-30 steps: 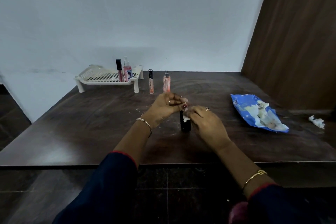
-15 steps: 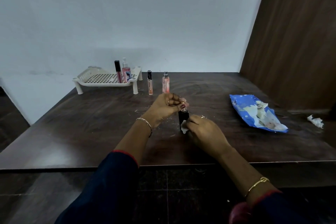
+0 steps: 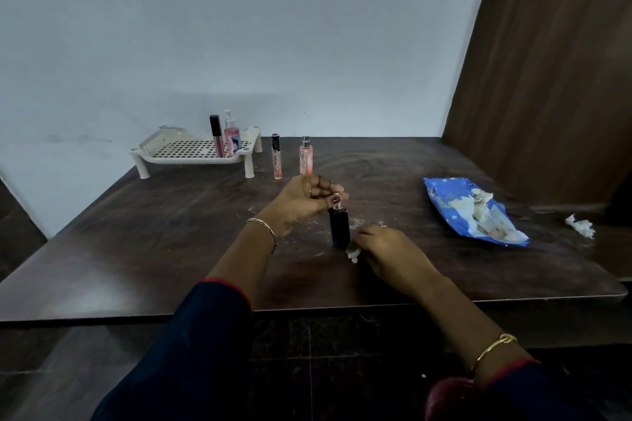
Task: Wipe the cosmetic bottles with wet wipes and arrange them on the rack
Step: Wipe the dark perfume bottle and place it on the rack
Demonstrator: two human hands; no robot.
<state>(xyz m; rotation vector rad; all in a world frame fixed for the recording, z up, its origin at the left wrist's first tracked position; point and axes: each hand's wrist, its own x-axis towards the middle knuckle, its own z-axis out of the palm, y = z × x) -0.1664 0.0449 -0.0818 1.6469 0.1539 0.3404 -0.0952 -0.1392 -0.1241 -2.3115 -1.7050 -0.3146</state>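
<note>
A black bottle [image 3: 339, 226] stands upright on the dark table [image 3: 171, 232]. My left hand [image 3: 304, 202] pinches its metal top from above. My right hand [image 3: 386, 249] holds a crumpled white wipe [image 3: 353, 252] against the bottle's lower right side. The white rack [image 3: 191, 150] stands at the back left and carries a dark-capped lip gloss tube [image 3: 216, 136] and a pink pump bottle [image 3: 232, 135]. To the right of the rack, a slim pink tube [image 3: 276, 156] and a pink spray bottle [image 3: 305, 155] stand on the table.
A blue wet-wipe pack [image 3: 472, 212] lies open at the right with wipes showing. A used crumpled wipe [image 3: 581, 225] sits near the right edge. A wooden panel [image 3: 547, 72] rises at the right; a white wall is behind the table.
My right hand has slid the wipe down the black bottle from near its top to its base. My left hand stays on the bottle's top.
</note>
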